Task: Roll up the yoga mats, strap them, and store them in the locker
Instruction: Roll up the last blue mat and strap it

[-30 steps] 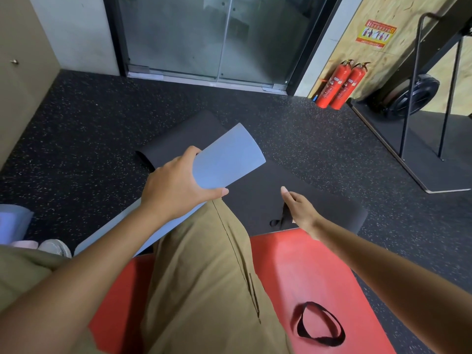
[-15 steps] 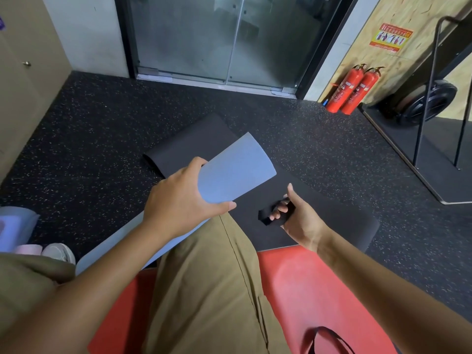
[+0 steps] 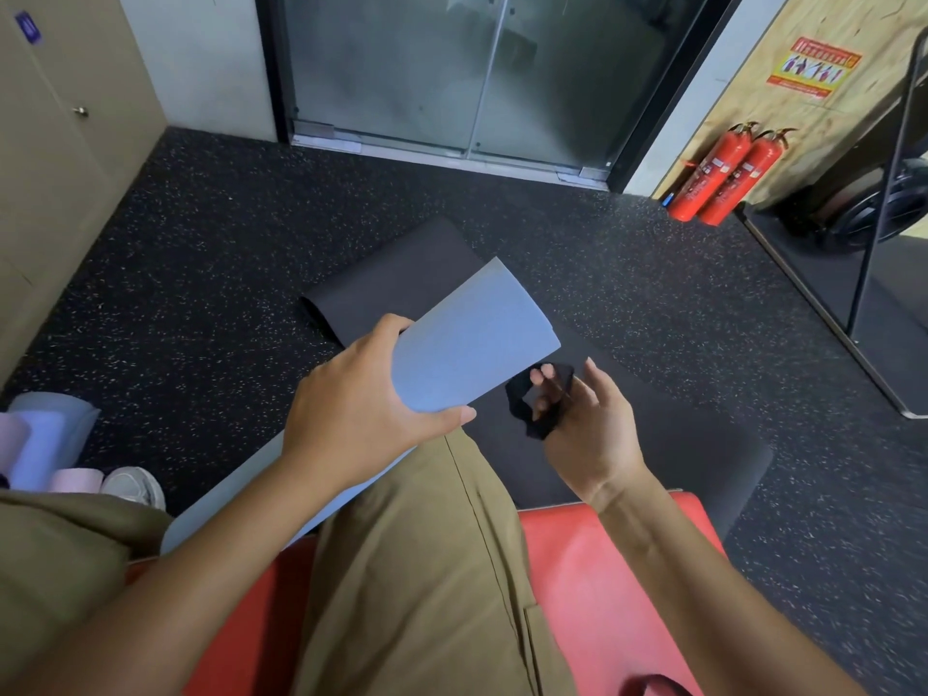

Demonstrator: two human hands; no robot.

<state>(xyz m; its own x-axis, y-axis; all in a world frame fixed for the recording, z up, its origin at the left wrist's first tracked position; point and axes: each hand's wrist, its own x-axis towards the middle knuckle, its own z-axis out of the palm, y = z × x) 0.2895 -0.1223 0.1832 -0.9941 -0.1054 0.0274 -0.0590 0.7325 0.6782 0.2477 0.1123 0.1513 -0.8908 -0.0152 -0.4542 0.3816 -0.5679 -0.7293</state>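
A rolled light-blue yoga mat [image 3: 477, 344] slants across my lap, its open end pointing up and right. My left hand [image 3: 366, 414] grips it round the middle. Just right of the roll's end, my right hand [image 3: 585, 419] holds a black elastic strap loop [image 3: 540, 401] with its fingers through it, lifted off the floor. A black mat [image 3: 401, 283] lies flat on the speckled floor beyond my knee. A red mat [image 3: 592, 570] lies under my legs. Another black strap [image 3: 653, 685] peeks in at the bottom edge.
Rolled blue and pink mats [image 3: 45, 444] lie at the left beside a white shoe [image 3: 133, 487]. Beige locker doors [image 3: 55, 143] line the left wall. Glass doors [image 3: 452, 72] stand ahead, two red fire extinguishers [image 3: 723, 173] and a metal rack base [image 3: 853, 293] at right.
My right hand picked the black strap up off the black mat and raised it toward the end of the blue roll. My left hand kept its grip on the roll.
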